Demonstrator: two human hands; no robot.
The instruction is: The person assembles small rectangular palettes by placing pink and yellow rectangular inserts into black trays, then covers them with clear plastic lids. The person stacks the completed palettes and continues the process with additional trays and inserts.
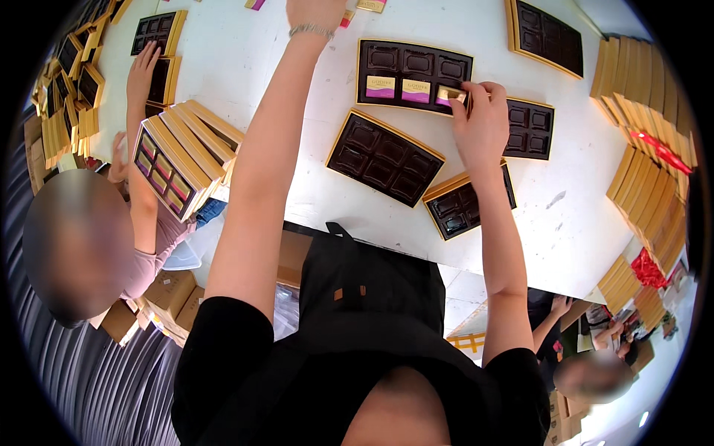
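My right hand [482,126] pinches a gold-and-purple wrapped chocolate square [451,95] at the right end of the near row of a gold-edged box with a dark brown moulded tray [382,59]. Two similar chocolate squares [416,90] sit in that row, left of my fingers; the far row's cavities are bare. At the top edge is my left hand [309,13], its fingers out of the picture. Beside it lie small wrapped squares [370,5]. Bare trays surround my right hand: one nearer me [385,156], one under my forearm [460,209], one to the right [529,129].
Another tray box [549,37] lies at the far right of the white table [565,215]. Gold-edged boxes [645,178] are stacked along the right. At left, a co-worker's hand [143,73] touches a tray, near leaning boxes filled with squares [163,177]. Another person is at lower right.
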